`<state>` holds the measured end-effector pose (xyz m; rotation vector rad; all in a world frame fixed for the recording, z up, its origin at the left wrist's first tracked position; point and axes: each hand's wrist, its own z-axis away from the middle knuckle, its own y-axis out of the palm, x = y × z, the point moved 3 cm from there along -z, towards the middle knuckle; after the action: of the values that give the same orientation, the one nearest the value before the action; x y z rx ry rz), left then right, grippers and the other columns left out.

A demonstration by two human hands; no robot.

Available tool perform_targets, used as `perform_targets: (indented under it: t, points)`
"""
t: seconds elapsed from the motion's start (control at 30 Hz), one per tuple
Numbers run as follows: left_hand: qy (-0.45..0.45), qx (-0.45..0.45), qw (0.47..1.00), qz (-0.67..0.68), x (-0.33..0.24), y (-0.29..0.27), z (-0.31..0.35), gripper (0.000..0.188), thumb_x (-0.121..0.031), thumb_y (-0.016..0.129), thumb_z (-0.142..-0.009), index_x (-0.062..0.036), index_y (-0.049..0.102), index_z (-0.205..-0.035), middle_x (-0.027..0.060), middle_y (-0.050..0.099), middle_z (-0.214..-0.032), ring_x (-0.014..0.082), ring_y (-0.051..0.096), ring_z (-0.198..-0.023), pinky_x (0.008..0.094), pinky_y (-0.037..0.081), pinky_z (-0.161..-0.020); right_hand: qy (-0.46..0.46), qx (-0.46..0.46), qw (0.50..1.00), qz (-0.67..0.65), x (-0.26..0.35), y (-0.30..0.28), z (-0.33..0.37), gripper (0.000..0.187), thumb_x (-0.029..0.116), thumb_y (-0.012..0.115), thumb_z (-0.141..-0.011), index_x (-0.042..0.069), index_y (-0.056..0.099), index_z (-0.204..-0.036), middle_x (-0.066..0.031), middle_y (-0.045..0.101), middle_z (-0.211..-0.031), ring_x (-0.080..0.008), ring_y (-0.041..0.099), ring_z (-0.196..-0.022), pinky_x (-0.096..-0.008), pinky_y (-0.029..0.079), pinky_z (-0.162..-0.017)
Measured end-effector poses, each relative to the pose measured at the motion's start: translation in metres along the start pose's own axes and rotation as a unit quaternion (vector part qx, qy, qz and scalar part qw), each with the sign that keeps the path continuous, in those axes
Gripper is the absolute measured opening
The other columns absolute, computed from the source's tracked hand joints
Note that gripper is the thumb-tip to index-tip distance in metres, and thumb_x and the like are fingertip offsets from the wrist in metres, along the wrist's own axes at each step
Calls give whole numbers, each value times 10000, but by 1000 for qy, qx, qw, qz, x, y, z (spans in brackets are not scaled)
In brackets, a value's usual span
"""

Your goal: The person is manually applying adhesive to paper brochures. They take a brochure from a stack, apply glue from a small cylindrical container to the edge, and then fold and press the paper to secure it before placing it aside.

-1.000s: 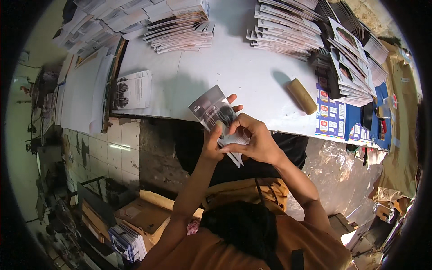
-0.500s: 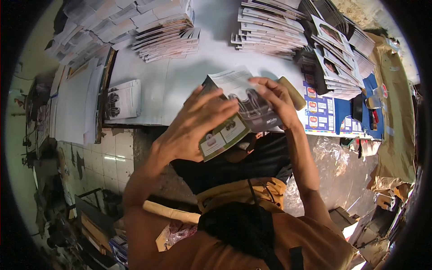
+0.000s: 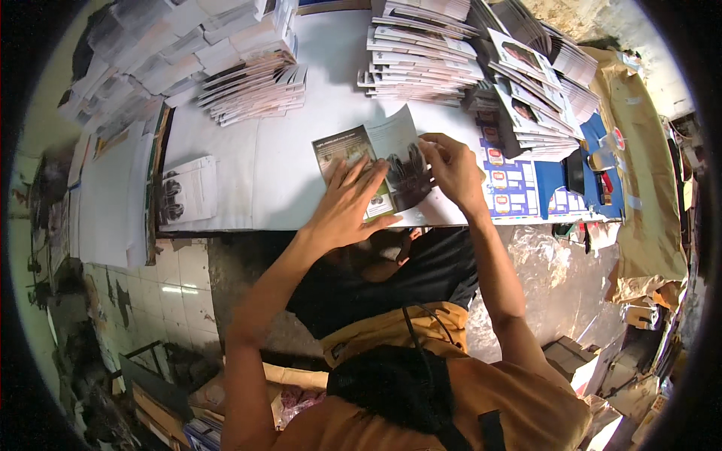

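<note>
A printed folded leaflet (image 3: 394,135) lies spread at the table's near edge, its left panel flat and its right panel lifted and curving upward. My left hand (image 3: 344,201) rests on the left panel and the fold, palm down with fingers stretched out and apart. At the outer edge of the raised panel, my right hand (image 3: 454,169) is closed in a pinch on the paper. Part of the leaflet is hidden beneath the left fingers.
Fanned piles of leaflets (image 3: 421,64) stand at the back middle, with more stacks (image 3: 252,86) at back left and photo-covered ones (image 3: 538,113) at right. A small pile (image 3: 188,189) lies near the left edge. Blue printed sheets (image 3: 511,186) cover the table's right side.
The leaflet has come down from the air onto the table and opened wider. My left hand has gone from holding it to lying flat on it; my right hand still grips its right edge.
</note>
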<state>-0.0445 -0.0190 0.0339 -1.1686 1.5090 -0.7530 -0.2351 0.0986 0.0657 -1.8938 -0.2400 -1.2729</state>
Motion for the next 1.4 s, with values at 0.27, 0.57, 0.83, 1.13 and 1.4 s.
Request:
perform_targets:
  t: [0.27, 0.57, 0.83, 1.13, 1.4]
  points:
    - [-44, -23, 997, -56, -14, 1, -6, 815, -439, 665, -950, -12, 347, -1566, 242, 472, -1523, 472, 385, -1424, 622, 198, -1220, -19, -35, 999, -29, -10, -33, 65, 428, 218, 764, -925, -12, 640, -1263, -205, 751, -928, -265, 731, -679, -371, 575, -632]
    - [-92, 73, 992, 36, -6, -13, -13, 719, -250, 677, -944, -80, 365, -1569, 212, 464, -1540, 432, 370, -1461, 595, 141, -1245, 108, -140, 982, -65, -77, -154, 152, 321, 117, 716, -965, -20, 664, -1250, -105, 751, -886, -100, 684, -815, -264, 523, -717]
    - [-103, 17, 994, 39, -4, -72, -50, 584, -217, 670, -975, -4, 480, -1484, 224, 507, -1502, 388, 469, -1398, 463, 364, -1167, 170, -251, 948, -95, -145, -231, 235, 283, 133, 660, -1005, -36, 670, -1232, -113, 751, -936, -145, 703, -834, -289, 551, -747]
    - [-212, -30, 973, -91, 3, -1, -4, 656, -474, 612, -993, -102, 475, -1516, 154, 386, -1614, 419, 290, -1510, 614, 244, -1203, 120, -298, 938, -132, -131, -246, 238, 275, 163, 628, -1040, -35, 682, -1222, -97, 738, -945, -147, 685, -861, -281, 550, -775]
    - [-191, -24, 978, -73, 9, 15, -32, 675, -602, 545, -981, -216, 474, -1530, 182, 378, -1583, 473, 269, -1490, 738, 158, -1169, 11, -105, 992, 62, -29, -160, 128, 322, 168, 737, -947, -14, 698, -1210, -185, 749, -1052, -252, 720, -935, -359, 554, -831]
